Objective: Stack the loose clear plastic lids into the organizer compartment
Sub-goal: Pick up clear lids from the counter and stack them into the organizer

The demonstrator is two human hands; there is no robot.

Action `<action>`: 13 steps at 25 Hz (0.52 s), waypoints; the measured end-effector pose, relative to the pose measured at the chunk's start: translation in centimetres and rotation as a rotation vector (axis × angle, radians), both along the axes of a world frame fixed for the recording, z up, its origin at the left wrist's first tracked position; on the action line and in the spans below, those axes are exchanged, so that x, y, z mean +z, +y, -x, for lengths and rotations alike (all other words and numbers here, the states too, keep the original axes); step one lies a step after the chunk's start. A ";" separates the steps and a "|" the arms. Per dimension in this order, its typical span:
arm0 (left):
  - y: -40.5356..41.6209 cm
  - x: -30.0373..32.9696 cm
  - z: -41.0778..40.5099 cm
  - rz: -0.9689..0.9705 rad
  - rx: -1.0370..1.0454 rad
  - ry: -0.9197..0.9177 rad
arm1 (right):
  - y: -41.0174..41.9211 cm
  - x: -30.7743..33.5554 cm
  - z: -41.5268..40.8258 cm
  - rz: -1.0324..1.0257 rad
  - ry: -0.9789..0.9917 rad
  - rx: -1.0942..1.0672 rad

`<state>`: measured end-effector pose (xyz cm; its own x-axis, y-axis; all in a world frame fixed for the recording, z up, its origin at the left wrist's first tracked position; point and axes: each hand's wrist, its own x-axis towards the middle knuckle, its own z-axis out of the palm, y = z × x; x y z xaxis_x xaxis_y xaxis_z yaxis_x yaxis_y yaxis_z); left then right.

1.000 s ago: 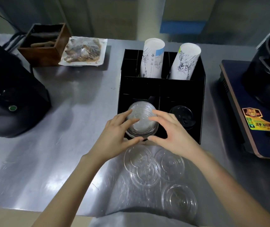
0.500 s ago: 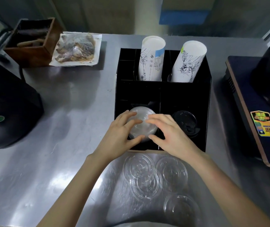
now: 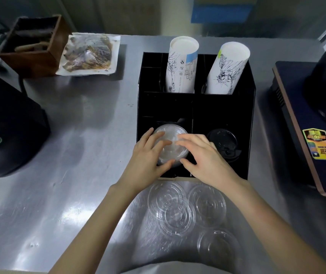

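Both hands had sunk lower with their load over the last second; the left hand [image 3: 148,157] and the right hand [image 3: 203,157] cupped the stack of clear lids [image 3: 170,147] from either side, fingers spread over its top and thumbs curled under its near edge, and the stack now sat down inside the front-left compartment of the black organizer [image 3: 251,119] instead of riding above its rim; by my reading the load was nearly seated and only the letting go remained for this batch. Neither hand was pinching; both were pressing lightly inward and downward on the stack.

Four loose lids [image 3: 207,204] lay on the steel counter [image 3: 79,135] just in front of the organizer, two of them overlapping, so the task was far from finished; black lids [image 3: 222,143] filled the front-right compartment, and two printed paper cup stacks [image 3: 182,66] stood tilted in the back compartments.

How many lids made up the held stack could not be counted, since the fingers covered much of it and the plastic blurred into glare; whether it touched the compartment floor was hidden by the dark walls; the nearest loose lid [image 3: 217,248] was faint against the reflections; the appliances at the far left and right were cut off by the frame.
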<state>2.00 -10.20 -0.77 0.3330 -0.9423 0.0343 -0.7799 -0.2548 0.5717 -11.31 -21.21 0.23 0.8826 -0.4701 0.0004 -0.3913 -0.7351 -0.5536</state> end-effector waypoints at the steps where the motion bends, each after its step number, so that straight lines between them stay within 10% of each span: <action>1: 0.1 0.1 0.0 0.010 0.002 -0.001 | 0.1 0.2 0.1 -0.016 -0.004 -0.001; 13: 5.5 0.9 3.2 0.114 -0.014 0.074 | 4.1 0.4 3.7 -0.079 -0.159 0.006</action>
